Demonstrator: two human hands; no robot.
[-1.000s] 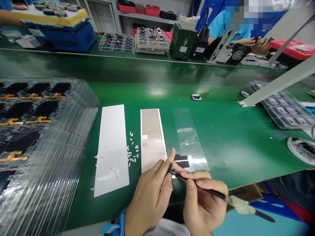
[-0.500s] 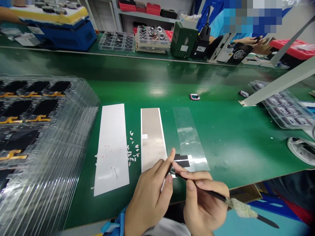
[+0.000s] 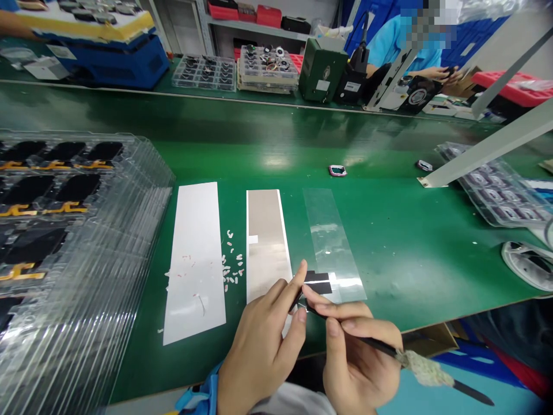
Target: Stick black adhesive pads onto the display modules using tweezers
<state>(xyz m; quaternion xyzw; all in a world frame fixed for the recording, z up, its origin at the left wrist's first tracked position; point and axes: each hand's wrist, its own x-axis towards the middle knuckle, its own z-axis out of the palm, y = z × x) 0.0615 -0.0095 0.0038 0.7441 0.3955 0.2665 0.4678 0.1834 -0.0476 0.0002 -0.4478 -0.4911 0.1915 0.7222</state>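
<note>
My right hand [image 3: 363, 357] grips a slim black tool [image 3: 378, 344] like a pen; pale, ragged wrapping covers part of its rear, and the back end tapers to a dark tip. Its front end reaches the fingers of my left hand [image 3: 265, 340]. There, thumb and index finger are closed around a small thing with a dark edge and a shiny face, mostly hidden. Just beyond the fingertips lies a black piece with a white stripe [image 3: 318, 282], on the near end of a clear plastic sheet [image 3: 334, 236]. Left of it, a grey-beige strip with white borders [image 3: 268, 230] runs partly under my left hand.
A white sheet [image 3: 194, 259] lies left, beside scattered white scraps [image 3: 233, 268]. Stacked clear trays [image 3: 142, 190] with black screens fill the left side. A small pink-edged frame [image 3: 337, 170] sits farther back. A slanted white post [image 3: 484, 144] stands right. Another person [image 3: 389, 43] sits opposite.
Both hands keep nearly the same pose, with the tool tip still at my left fingers. The table view has shifted slightly left. The person opposite has moved their head a little.
</note>
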